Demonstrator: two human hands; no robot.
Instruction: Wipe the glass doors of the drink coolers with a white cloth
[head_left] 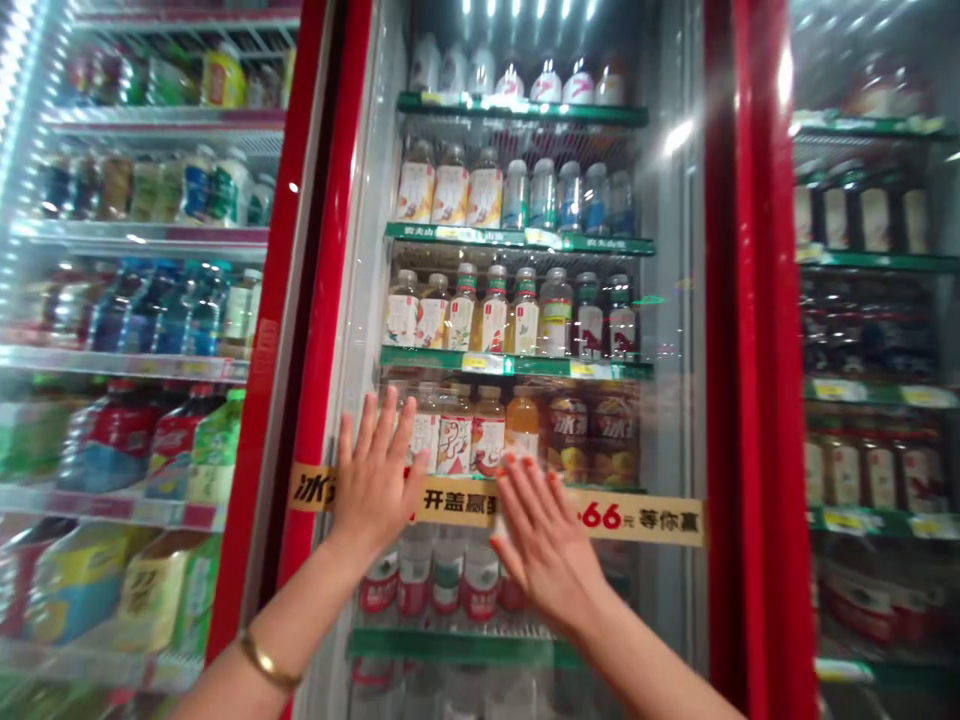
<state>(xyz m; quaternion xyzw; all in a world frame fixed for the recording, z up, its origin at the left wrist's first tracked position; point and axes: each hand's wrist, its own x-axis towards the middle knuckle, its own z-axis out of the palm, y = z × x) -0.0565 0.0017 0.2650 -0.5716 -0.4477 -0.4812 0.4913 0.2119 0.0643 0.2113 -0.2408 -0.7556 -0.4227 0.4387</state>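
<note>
Cooler door (pixel 671 400): hands (pixel 379 480) (pixel 546 540) raised, palms forward.

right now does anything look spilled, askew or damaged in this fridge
Nothing stands out. The visible bottles stand upright in rows, no spill shows, and the tan banner looks intact where the left hand and right hand leave it uncovered. It's too blurred to judge below the lowest green rail.

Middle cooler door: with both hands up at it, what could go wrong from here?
1. The left hand and right hand are open flat at the glass door, gripping nothing, so they might slip or smudge it.
2. The printed strip runs behind both hands; sliding them could rub it.
3. Bottles stand close together inside; a hard jolt might topple some.
</note>
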